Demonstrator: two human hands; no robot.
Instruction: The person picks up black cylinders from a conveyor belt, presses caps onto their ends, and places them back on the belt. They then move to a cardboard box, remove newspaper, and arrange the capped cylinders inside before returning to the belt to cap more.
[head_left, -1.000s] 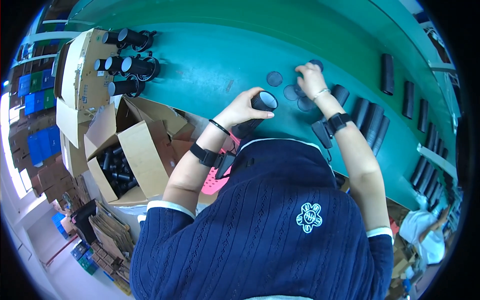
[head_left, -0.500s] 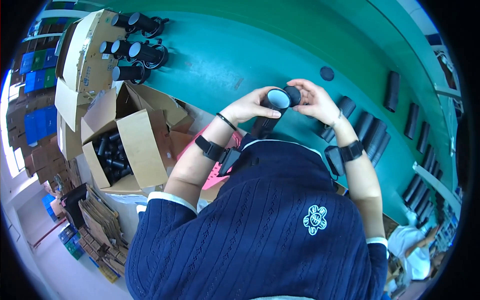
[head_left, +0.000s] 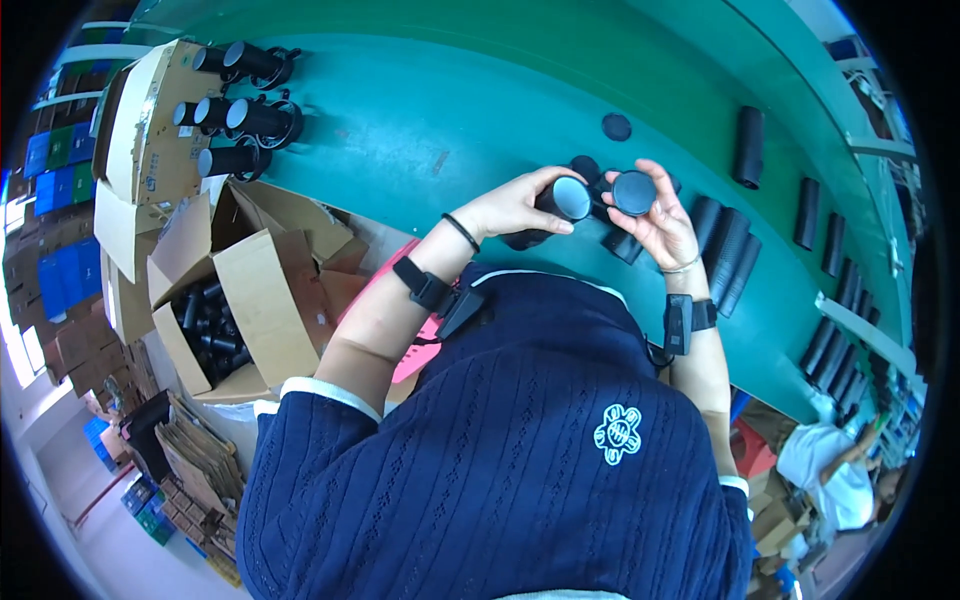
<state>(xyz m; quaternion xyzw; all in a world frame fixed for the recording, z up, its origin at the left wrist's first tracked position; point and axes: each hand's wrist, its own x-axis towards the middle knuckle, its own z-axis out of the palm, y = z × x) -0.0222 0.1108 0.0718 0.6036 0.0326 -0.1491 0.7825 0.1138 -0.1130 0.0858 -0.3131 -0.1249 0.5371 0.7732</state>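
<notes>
My left hand is wrapped around a black tube and tilts its pale, round end upward. A short way to its right, my right hand grips a round black cap by the rim, thumb and fingers on either side, flat face up. Cap and tube are apart. Just beyond the tube is a dark round piece, partly hidden. Another black disc lies flat on the green table. The tube's lower part is mostly covered by my hand.
Black cylinders with pale ends stand at the far left beside a carton. An open cardboard box holds several black parts. Ribbed black tubes lie to the right, more along the far right. A person is at the lower right.
My right hand has moved right, away from the tube's end, and the cap in it now shows its flat face. My left hand still holds the tube. The whole view has shifted slightly.
</notes>
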